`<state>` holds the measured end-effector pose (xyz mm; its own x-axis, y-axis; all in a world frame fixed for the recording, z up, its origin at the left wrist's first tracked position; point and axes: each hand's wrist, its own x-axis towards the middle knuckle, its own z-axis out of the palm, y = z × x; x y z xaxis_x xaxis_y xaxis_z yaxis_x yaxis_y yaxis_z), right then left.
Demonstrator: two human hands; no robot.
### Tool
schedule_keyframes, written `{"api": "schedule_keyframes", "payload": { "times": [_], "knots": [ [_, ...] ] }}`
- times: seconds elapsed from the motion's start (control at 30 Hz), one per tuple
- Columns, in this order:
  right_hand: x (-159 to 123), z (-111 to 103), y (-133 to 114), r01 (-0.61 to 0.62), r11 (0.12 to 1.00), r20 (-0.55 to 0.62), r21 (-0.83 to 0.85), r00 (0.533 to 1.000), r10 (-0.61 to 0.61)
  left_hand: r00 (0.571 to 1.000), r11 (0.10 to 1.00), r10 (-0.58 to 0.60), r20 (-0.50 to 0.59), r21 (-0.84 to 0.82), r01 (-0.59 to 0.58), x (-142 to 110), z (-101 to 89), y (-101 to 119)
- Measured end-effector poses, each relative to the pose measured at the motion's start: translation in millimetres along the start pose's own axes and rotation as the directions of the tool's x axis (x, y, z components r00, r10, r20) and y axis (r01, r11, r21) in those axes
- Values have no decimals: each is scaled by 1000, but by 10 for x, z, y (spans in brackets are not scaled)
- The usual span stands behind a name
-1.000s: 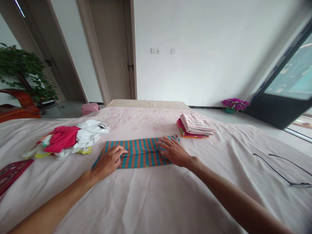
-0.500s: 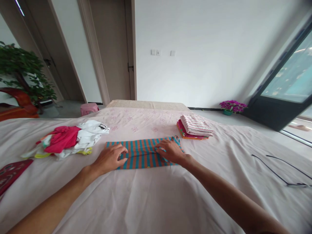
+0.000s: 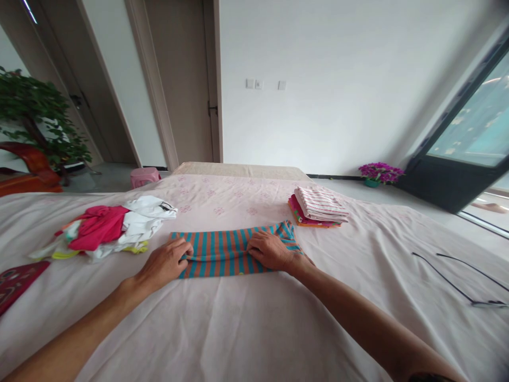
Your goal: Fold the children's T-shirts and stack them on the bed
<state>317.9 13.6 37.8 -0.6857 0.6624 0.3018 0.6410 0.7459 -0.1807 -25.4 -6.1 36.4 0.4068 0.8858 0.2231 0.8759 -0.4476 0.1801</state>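
Observation:
A striped garment (image 3: 220,252) in teal and brown lies folded into a long strip on the pink bedsheet (image 3: 242,323). At its left end my left hand (image 3: 169,258) is closed, fingers curled onto the fabric. My right hand (image 3: 270,250) also has its fingers curled down, gripping the cloth right of the middle. A crease runs lengthwise between the two hands. Bunched fabric shows at the garment's right end, partly behind my right wrist. Both sets of fingertips are partly hidden.
Left of the garment lies a loose heap of clothes (image 3: 103,228), red, white and yellow. A folded stack (image 3: 320,205) sits behind my right hand. Glasses (image 3: 473,300) rest at the right, and a dark red flat object (image 3: 22,284) at the left edge.
My left hand has shifted slightly left and its fingers have closed in. The right hand has moved a little left, fingers now curled. The crease between them looks straighter.

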Motion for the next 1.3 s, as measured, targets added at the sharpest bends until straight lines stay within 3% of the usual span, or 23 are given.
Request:
{"api": "schedule_keyframes", "payload": {
  "times": [0.13, 0.23, 0.33, 0.43, 0.57, 0.73, 0.83, 0.97, 1.07, 1.17, 1.23, 1.3],
  "knots": [
    [-18, 1, 11, 14, 989, -117, 149, 993, 4, 987, 988, -141, 73, -49, 145, 78, -133, 142],
    [8, -3, 15, -59, 984, -189, 166, 978, 91, 995, 985, -97, 14, -139, 98, 235, -126, 305],
    [-3, 37, 27, -133, 990, -155, 38, 978, 137, 995, 967, 100, -23, -233, -103, 407, 61, 442],
    [-86, 134, 103, -240, 962, -98, -133, 969, 228, 976, 963, 215, 22, -169, -209, 535, 348, 496],
    [-247, 247, 317, -351, 889, -28, -294, 933, 359, 980, 981, 193, 39, 11, -194, 607, 632, 462],
    [-368, 204, 499, -377, 863, -2, -335, 917, 400, 988, 985, 155, 11, 78, -156, 565, 664, 415],
    [-438, 93, 562, -506, 837, -74, -209, 861, 502, 988, 987, 151, -9, 63, -150, 534, 639, 403],
    [-559, -47, 700, -681, 732, -217, -31, 719, 660, 996, 999, 50, -72, 18, -49, 593, 658, 462],
    [-607, -91, 787, -738, 675, -277, -6, 650, 708, 990, 997, 4, -141, -80, -16, 702, 668, 654],
    [-584, -106, 819, -772, 635, -280, -39, 618, 735, 986, 964, 87, -141, -236, -119, 804, 635, 977],
    [-541, -124, 831, -783, 617, -246, -78, 615, 749, 984, 931, 133, -116, -325, -164, 854, 606, 1214],
    [-490, -156, 854, -765, 631, -209, -126, 642, 738, 978, 910, 191, -89, -358, -211, 892, 603, 1421]
  ]
}}
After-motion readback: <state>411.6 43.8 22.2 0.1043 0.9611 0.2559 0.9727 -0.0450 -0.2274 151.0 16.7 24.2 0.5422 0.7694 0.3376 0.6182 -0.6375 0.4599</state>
